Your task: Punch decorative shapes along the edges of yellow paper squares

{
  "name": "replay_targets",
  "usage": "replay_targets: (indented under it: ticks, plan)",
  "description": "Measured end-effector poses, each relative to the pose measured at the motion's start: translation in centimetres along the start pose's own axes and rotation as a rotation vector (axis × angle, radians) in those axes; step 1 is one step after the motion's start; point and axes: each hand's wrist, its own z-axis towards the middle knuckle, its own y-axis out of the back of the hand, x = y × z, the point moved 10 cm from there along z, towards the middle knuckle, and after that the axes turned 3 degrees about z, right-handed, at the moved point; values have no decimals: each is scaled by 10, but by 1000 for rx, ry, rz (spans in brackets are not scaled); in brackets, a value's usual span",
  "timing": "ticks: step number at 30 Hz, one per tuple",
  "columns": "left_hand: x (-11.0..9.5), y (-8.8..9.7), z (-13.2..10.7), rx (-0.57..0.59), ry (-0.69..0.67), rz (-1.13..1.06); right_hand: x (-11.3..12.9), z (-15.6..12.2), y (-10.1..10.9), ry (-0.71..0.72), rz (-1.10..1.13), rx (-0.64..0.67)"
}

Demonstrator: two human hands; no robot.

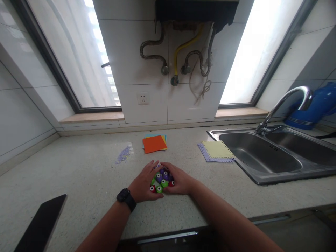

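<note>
Small one-eyed toys (pixel 159 177) in green, purple and red are gathered in a cluster on the speckled countertop (pixel 181 213). Each shows a round white eye with a dark centre. My left hand (pixel 145 182), with a black watch (pixel 126 199) on its wrist, curves round the cluster's left side. From the right, my right hand (pixel 180 179) cups the same cluster. The fingertips of both hands come close together at the far side, and the toys show between the palms. Those under the fingers are partly hidden.
Behind the hands lies a stack of coloured sheets, orange on top (pixel 154 144). Pale yellow and lilac sheets (pixel 219 149) sit beside the steel sink (pixel 258 180) with its faucet (pixel 285 101). Purple scribbles (pixel 123 154) mark the counter. A dark flat panel (pixel 42 224) is at front left.
</note>
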Motion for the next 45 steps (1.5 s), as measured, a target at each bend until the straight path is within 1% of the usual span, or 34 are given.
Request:
replay_targets:
  ticks: [5,7,9,11,13,14,15,17,19,21,23,28,31,34,38,45]
  plan:
    - [8,-3,8,-14,15,-56,-2,5,-3,30,50,-13]
    - [10,-3,8,-24,25,-74,-8,4,-5,7,106,-25]
    - [12,-1,7,-42,36,-91,-20,0,0,-59,192,-87]
    - [17,2,3,-74,55,-105,-39,-6,14,-163,251,-230]
    - [27,9,-2,-139,104,-125,-57,-17,33,-254,245,-382]
    - [35,14,-6,-186,148,-140,-64,-23,42,-281,228,-429]
    - [44,18,-11,-233,206,-148,-69,-28,50,-300,208,-458]
    - [55,22,-18,-275,285,-136,-77,-38,64,-334,158,-493]
    - [59,21,-22,-258,322,-107,-82,-47,72,-367,101,-503]
    - [59,18,-24,-217,347,-72,-81,-51,73,-384,48,-486]
    - [59,14,-26,-185,384,-29,-77,-50,69,-385,0,-451]
    - [66,8,-38,-146,500,90,-63,-46,57,-355,-115,-334]
    - [66,1,-44,-103,535,147,-52,-47,52,-327,-172,-266]
    - [64,-6,-47,-54,546,187,-41,-49,49,-304,-218,-205]
    - [60,-10,-50,-3,544,216,-30,-49,42,-280,-272,-134]
    - [51,-14,-54,34,513,249,-22,-50,33,-256,-356,-75]
